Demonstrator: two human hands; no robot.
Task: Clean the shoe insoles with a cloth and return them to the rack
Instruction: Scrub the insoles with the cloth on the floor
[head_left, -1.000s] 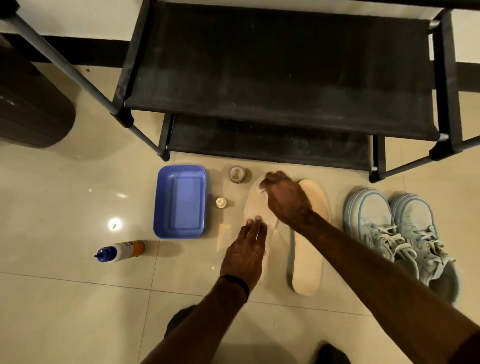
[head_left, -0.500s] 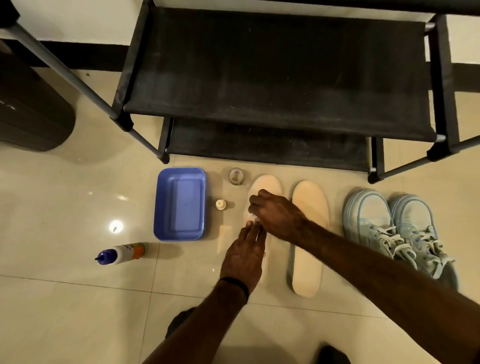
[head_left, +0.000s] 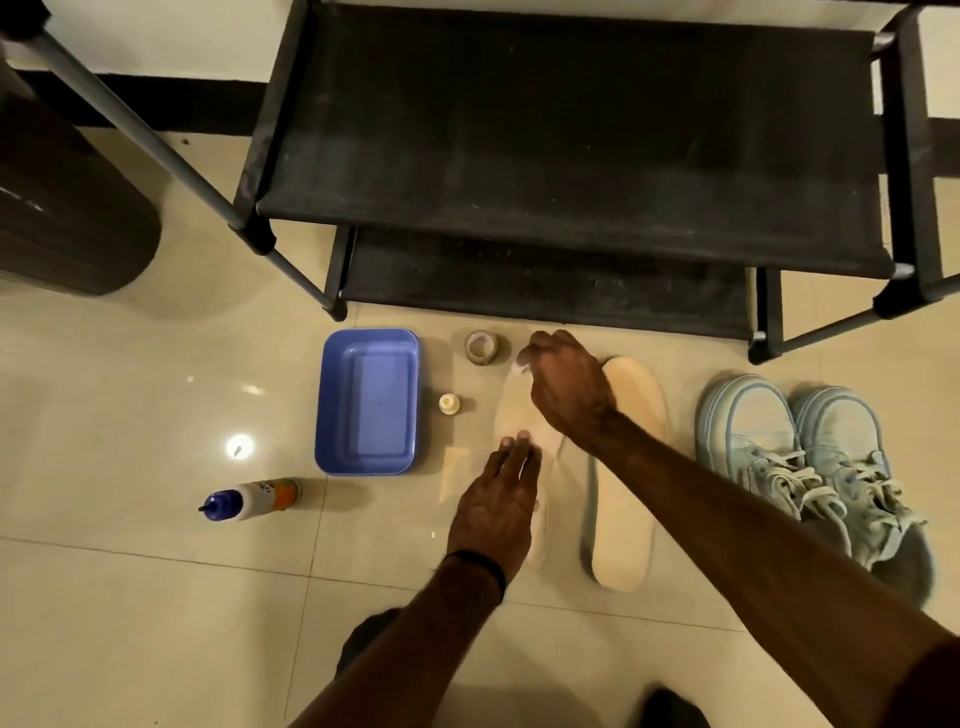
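Note:
Two pale beige insoles lie side by side on the tiled floor in front of the black shoe rack (head_left: 519, 156). My left hand (head_left: 498, 509) presses flat, fingers straight, on the heel half of the left insole (head_left: 511, 415). My right hand (head_left: 566, 389) is curled over that insole's toe end, and a small white bit of cloth (head_left: 519, 366) shows under its fingers. The rest of the cloth is hidden by the hand. The right insole (head_left: 623, 519) lies untouched beside my right forearm.
A blue plastic tub (head_left: 369, 402) sits left of the insoles, with a small round jar (head_left: 480, 347) and a little cap (head_left: 449, 404) between them. A squeeze bottle (head_left: 254, 499) lies further left. Pale blue sneakers (head_left: 810, 467) stand at the right, a dark bin (head_left: 62, 208) far left.
My right hand slid from the left insole's toe back toward its middle, then up to the toe again. My left hand stayed pressed in place.

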